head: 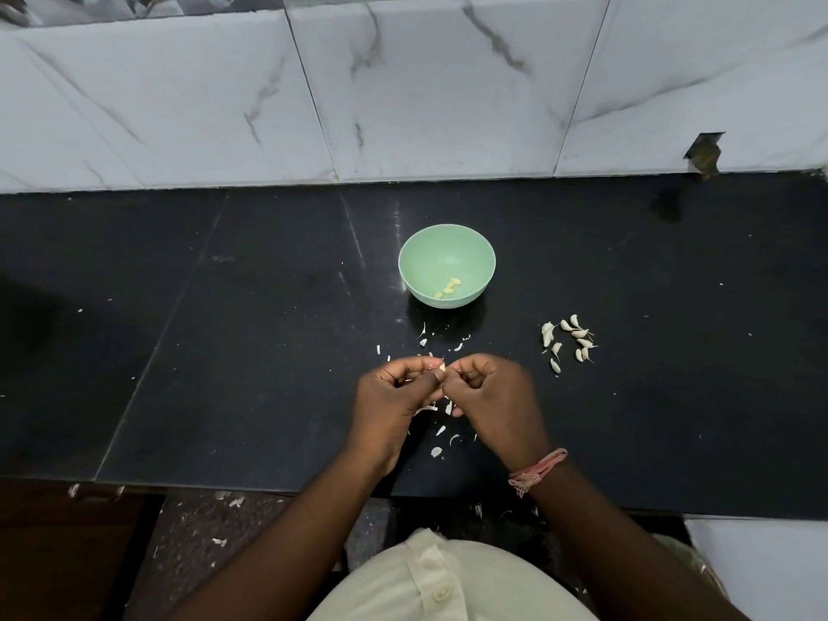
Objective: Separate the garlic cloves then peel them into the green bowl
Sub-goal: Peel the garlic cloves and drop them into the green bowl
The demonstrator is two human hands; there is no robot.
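A green bowl [421, 253] stands on the black counter and holds a few peeled yellowish cloves [448, 287] near its front. Below it, my left hand [394, 396] and my right hand [488, 396] meet fingertip to fingertip over the counter. Between them they pinch one small garlic clove [442, 367], of which only a pale tip shows. Several unpeeled cloves [569, 340] lie loose in a cluster to the right of the bowl. White skin scraps [441, 430] are scattered under and around my hands.
The black counter [224, 351] ends at a marble-tiled wall [403, 105] behind. Its front edge runs just below my wrists. More skin bits [233, 502] lie on the floor in front. A broken notch in the tile [705, 154] sits at the back right.
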